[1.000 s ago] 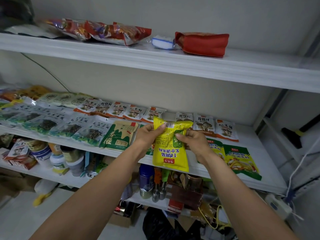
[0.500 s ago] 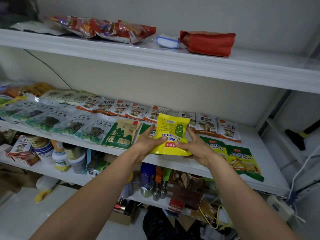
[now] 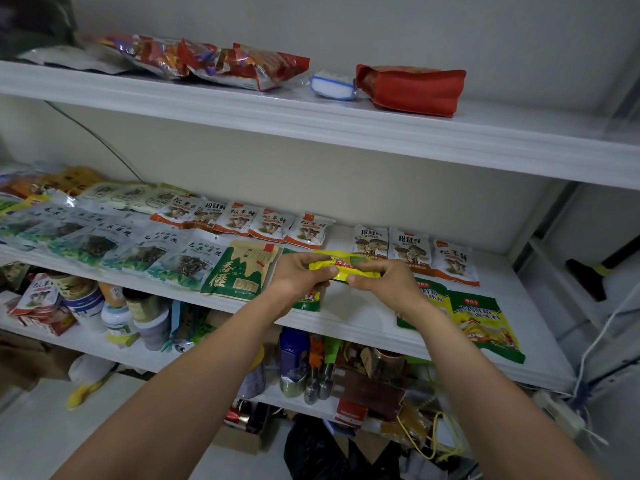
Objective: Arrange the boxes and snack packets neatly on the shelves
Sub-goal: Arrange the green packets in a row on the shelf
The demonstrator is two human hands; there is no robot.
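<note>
Both hands hold a yellow snack packet (image 3: 341, 265) almost flat, just above the middle shelf (image 3: 360, 320). My left hand (image 3: 301, 273) pinches its near left edge and my right hand (image 3: 379, 277) pinches its near right edge. The packet hangs over a gap between a green-and-tan packet (image 3: 240, 271) on the left and green-and-yellow packets (image 3: 485, 323) on the right. A green packet (image 3: 306, 301) lies partly hidden under my left hand. Rows of mushroom packets (image 3: 410, 251) line the back of the shelf.
The top shelf (image 3: 381, 126) carries red snack bags (image 3: 242, 65), a small white-and-blue pack (image 3: 332, 84) and a red pouch (image 3: 412, 88). Jars and bottles (image 3: 117, 313) crowd the lower shelf. White cables (image 3: 595, 355) hang at the right. Boxes and a black bag sit on the floor.
The yellow packet has gone from hanging upright in front of the shelf to lying nearly flat, carried forward and lowered over the middle shelf. Both hands kept their hold.
</note>
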